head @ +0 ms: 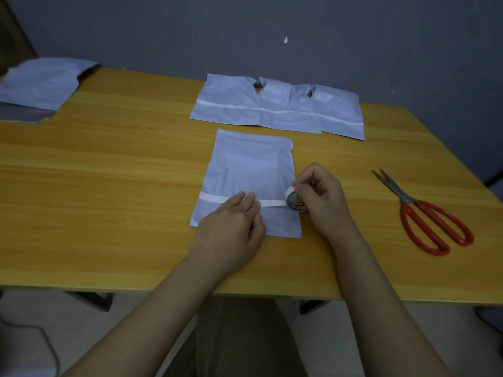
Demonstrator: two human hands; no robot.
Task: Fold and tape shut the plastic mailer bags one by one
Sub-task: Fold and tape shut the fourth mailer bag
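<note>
Plausibly, with the tape roll (295,201) pinched by the right hand (319,197) and the strip (272,204) pressed under the left hand's (231,227) flat fingers, the mailer bag (249,170) could be wrinkled if pulled askew.

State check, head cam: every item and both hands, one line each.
mailer in front: flat, folded, tape strip partly laid across it
tape roll: on edge at the mailer's right side, strip still attached
left hand: fingers flat, pressing the strip
right hand: gripping the roll
three taped mailers: overlapping, at the back
untaped mailers: piled far left
scissors: closed, lying untouched at right
</note>
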